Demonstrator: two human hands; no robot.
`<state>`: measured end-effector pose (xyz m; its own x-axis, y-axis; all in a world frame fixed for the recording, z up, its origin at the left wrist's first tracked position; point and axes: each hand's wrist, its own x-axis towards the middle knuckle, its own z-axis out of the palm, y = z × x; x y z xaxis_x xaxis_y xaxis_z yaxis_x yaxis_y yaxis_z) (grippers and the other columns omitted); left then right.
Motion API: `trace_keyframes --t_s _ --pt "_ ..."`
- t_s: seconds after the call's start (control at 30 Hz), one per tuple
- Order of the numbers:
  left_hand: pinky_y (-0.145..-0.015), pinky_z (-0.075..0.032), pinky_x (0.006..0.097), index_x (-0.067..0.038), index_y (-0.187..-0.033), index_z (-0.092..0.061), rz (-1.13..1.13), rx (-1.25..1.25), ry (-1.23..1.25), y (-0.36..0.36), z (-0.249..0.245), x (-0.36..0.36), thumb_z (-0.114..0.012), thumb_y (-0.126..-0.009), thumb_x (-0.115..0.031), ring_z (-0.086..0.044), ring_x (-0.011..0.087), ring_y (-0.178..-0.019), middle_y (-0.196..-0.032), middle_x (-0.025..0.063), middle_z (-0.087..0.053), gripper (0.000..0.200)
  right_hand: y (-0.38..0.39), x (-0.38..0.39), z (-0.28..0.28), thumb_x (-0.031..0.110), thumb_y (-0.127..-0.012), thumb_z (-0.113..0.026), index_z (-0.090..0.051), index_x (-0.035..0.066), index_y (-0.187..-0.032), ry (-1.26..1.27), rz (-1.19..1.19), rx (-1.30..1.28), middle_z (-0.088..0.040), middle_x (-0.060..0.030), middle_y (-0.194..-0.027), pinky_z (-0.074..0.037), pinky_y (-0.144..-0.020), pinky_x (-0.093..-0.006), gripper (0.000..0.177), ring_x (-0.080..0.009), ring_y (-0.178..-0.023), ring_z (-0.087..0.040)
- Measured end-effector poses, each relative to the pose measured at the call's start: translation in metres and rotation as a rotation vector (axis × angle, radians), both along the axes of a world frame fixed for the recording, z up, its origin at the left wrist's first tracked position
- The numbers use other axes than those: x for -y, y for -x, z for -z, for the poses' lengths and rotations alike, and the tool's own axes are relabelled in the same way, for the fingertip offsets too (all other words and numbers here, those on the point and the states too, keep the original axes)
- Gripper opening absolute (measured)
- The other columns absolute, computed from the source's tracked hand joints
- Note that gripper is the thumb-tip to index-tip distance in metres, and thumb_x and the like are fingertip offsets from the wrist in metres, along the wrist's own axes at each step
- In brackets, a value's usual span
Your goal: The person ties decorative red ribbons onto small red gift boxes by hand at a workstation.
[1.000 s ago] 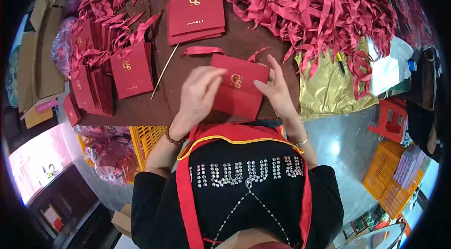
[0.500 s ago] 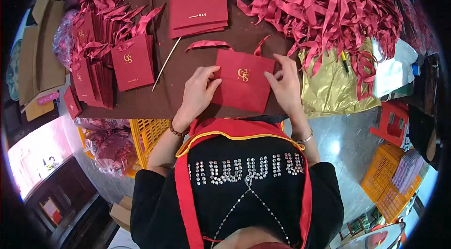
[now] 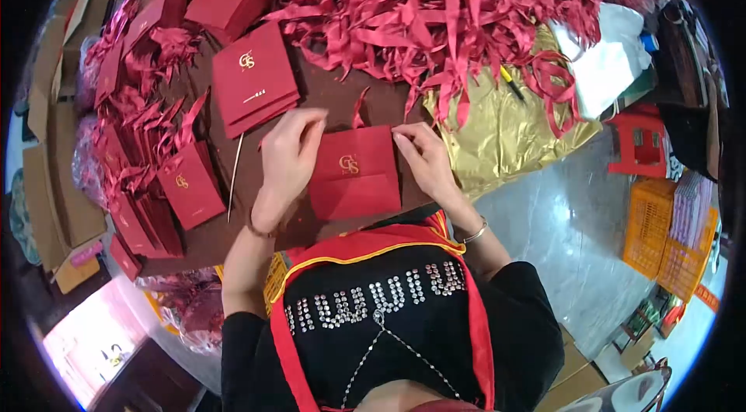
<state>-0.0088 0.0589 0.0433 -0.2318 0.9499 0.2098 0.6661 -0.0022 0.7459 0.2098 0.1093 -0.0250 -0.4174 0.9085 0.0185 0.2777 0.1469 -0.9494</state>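
A flat dark-red paper bag (image 3: 355, 186) with a gold monogram lies on the brown table in front of me, a crease running across it. My right hand (image 3: 426, 159) pinches its upper right corner between thumb and fingers. Beside the upper left corner, my left hand (image 3: 291, 155) is curled with fingers bent toward the thumb; what it holds, if anything, is hidden. One ribbon end (image 3: 360, 109) stands up behind the bag's top edge. A bit of red also shows at the left side of my left hand.
Stacked red bags (image 3: 252, 78) lie beyond my left hand, near a thin stick (image 3: 235, 175). More bags (image 3: 190, 183) with ribbons stand at left. A large ribbon heap (image 3: 435, 15) covers the back. Gold wrapping (image 3: 489, 132) lies right, holding a yellow-black pen (image 3: 511, 82).
The view has turned and shifted, so the table's things appear displaced. My left hand has moved up off the bag's left edge. My right hand stays at the bag's right side.
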Motion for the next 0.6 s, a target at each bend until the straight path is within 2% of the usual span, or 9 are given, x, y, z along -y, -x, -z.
trace_keyframes --t_s 0.13,0.2,0.23,0.27,0.33,0.37,0.43,0.47,0.6 --pt "-0.063 -0.049 0.0348 -0.004 -0.092 -0.061 0.200 -0.099 -0.271 -0.035 -0.007 -0.082 -0.060 -0.081 -0.004 -0.061 0.0297 -0.074 -0.082 0.0125 -0.061 0.011 -0.001 -0.001 0.002 0.012 -0.089 -0.057 -0.061 0.001 -0.101 0.036 -0.001 -0.014 -0.057 -0.0065 -0.083 -0.041 -0.063 -0.0246 0.017 -0.0118 -0.071 -0.052" --pt "-0.071 -0.049 0.0334 -0.003 -0.093 -0.064 0.357 -0.233 -0.389 -0.058 -0.002 -0.115 -0.060 -0.080 -0.001 -0.060 0.0287 -0.084 -0.089 0.0116 -0.061 0.014 -0.002 -0.001 0.007 0.011 -0.089 -0.057 -0.061 0.000 -0.101 0.036 0.011 -0.056 -0.059 -0.0077 -0.086 -0.044 -0.065 -0.0253 0.017 -0.0132 -0.073 -0.054" --pt "-0.076 -0.048 0.0362 -0.004 -0.094 -0.064 0.417 -0.262 -0.421 -0.072 0.002 -0.128 -0.057 -0.078 -0.003 -0.059 0.0287 -0.089 -0.093 0.0103 -0.060 0.017 -0.002 -0.001 0.008 0.010 -0.089 -0.057 -0.061 -0.001 -0.101 0.043 0.009 -0.051 -0.060 -0.0088 -0.087 -0.045 -0.069 -0.0260 0.017 -0.0144 -0.077 -0.057" --pt "-0.077 -0.046 0.0372 -0.006 -0.097 -0.063 0.515 -0.375 -0.369 -0.083 0.003 -0.137 -0.055 -0.076 -0.006 -0.056 0.0275 -0.092 -0.099 0.0078 -0.060 0.022 -0.002 -0.001 0.007 0.010 -0.089 -0.057 -0.061 -0.001 -0.101 0.045 0.023 -0.050 -0.060 -0.0088 -0.087 -0.045 -0.069 -0.0260 0.017 -0.0144 -0.077 -0.057" --pt "-0.076 -0.042 0.0354 -0.009 -0.098 -0.062 0.633 -0.651 -0.358 -0.105 0.011 -0.149 -0.054 -0.075 -0.011 -0.051 0.0242 -0.091 -0.100 0.0044 -0.058 0.025 -0.002 -0.001 0.005 0.010 -0.088 -0.056 -0.061 -0.001 -0.100 0.027 -0.013 -0.052 -0.061 -0.0098 -0.088 -0.046 -0.070 -0.0270 0.017 -0.0155 -0.079 -0.058" --pt "-0.076 -0.042 0.0354 -0.009 -0.098 -0.062 0.649 -0.645 -0.361 -0.110 0.021 -0.155 -0.054 -0.075 -0.011 -0.051 0.0242 -0.091 -0.100 0.0044 -0.058 0.025 -0.002 -0.001 0.008 0.010 -0.088 -0.057 -0.062 -0.002 -0.099 -0.003 -0.014 -0.062 -0.061 -0.0101 -0.088 -0.047 -0.071 -0.0281 0.017 -0.0167 -0.079 -0.059" --pt "-0.069 -0.038 0.0329 -0.012 -0.080 -0.060 0.621 -0.826 -0.484 -0.118 0.042 -0.164 -0.054 -0.074 -0.016 -0.049 0.0202 -0.084 -0.084 0.0018 -0.054 0.009 -0.003 -0.003 0.008 0.010 -0.088 -0.057 -0.062 -0.002 -0.099 0.008 -0.016 -0.039 -0.061 -0.0102 -0.089 -0.047 -0.071 -0.0284 0.017 -0.0174 -0.079 -0.059" --pt "-0.071 -0.038 0.0335 -0.012 -0.079 -0.061 0.681 -0.850 -0.379 -0.115 0.049 -0.165 -0.055 -0.073 -0.017 -0.049 0.0201 -0.084 -0.081 0.0017 -0.054 0.010 -0.002 -0.003 0.008 0.010 -0.087 -0.058 -0.062 -0.002 -0.098 0.018 -0.034 -0.021 -0.062 -0.0103 -0.089 -0.047 -0.071 -0.0287 0.017 -0.0180 -0.078 -0.059" --pt "-0.069 -0.039 0.0334 -0.012 -0.085 -0.059 0.695 -0.816 -0.374 -0.098 0.047 -0.168 -0.055 -0.073 -0.013 -0.049 0.0206 -0.081 -0.080 0.0027 -0.052 0.012 -0.002 -0.002 0.001 0.011 -0.088 -0.058 -0.062 -0.002 -0.099 0.009 -0.016 -0.012 -0.063 -0.0070 -0.088 -0.047 -0.069 -0.0271 0.017 -0.0158 -0.077 -0.059"
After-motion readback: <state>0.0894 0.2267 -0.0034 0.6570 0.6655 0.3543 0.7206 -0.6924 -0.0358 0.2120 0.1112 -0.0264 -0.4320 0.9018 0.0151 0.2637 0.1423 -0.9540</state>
